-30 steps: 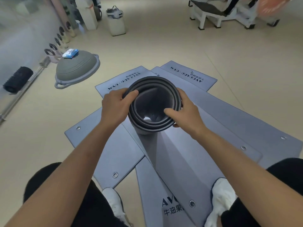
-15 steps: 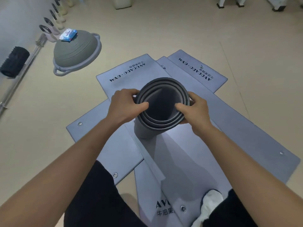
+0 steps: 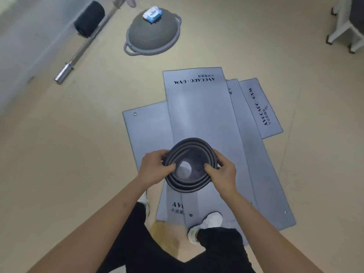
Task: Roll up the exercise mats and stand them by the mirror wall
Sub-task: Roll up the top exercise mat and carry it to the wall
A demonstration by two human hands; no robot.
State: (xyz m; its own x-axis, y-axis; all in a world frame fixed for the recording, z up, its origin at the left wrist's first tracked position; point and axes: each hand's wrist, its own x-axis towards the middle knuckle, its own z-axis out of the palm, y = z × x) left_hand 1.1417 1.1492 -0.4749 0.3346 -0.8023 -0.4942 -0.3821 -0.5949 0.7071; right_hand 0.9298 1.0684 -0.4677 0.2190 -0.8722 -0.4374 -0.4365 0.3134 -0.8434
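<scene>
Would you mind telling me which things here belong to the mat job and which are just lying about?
Job: rolled mat, left hand, right hand, flat mats.
Lying about: balance dome, packet, barbell, foam roller.

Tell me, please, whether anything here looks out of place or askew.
The flat mats lie fanned and overlapping at different angles. The rolled mat held by the left hand and right hand is loosely coiled, with gaps between layers. A blue-and-white packet sits atop the balance dome.

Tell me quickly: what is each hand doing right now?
Left hand: closed, pinching the left rim of the rolled mat.
Right hand: closed, pinching the right rim of the rolled mat.
</scene>
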